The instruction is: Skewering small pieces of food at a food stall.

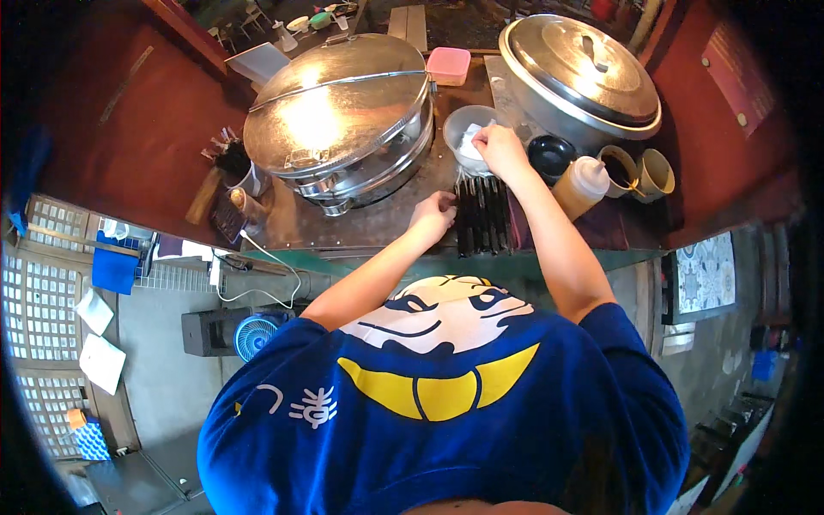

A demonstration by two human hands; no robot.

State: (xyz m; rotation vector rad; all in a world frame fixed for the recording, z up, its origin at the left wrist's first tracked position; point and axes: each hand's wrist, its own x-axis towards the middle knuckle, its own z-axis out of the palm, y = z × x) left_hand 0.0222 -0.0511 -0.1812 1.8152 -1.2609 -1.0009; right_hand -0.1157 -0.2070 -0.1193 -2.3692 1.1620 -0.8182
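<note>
My right hand (pixel 499 149) has its fingers closed on a piece of white tissue (pixel 473 138) at the mouth of a translucent plastic tub (pixel 454 119). Just below the tub, several dark, narrow packets with clear wrapping (pixel 483 215) lie side by side near the counter's front edge. My left hand (pixel 436 215) rests at the left side of these packets, its fingers curled; whether it grips one is not clear. A black bowl (pixel 552 158) stands to the right of my right hand.
A round steel chafing dish (pixel 341 103) stands at left, a large lidded metal pot (pixel 579 77) at right. Nearby are a squeeze bottle (pixel 581 187), two cups (pixel 656 174), a pink-lidded container (pixel 449 64) and a holder of utensils (pixel 254 179). Red side walls bound the counter.
</note>
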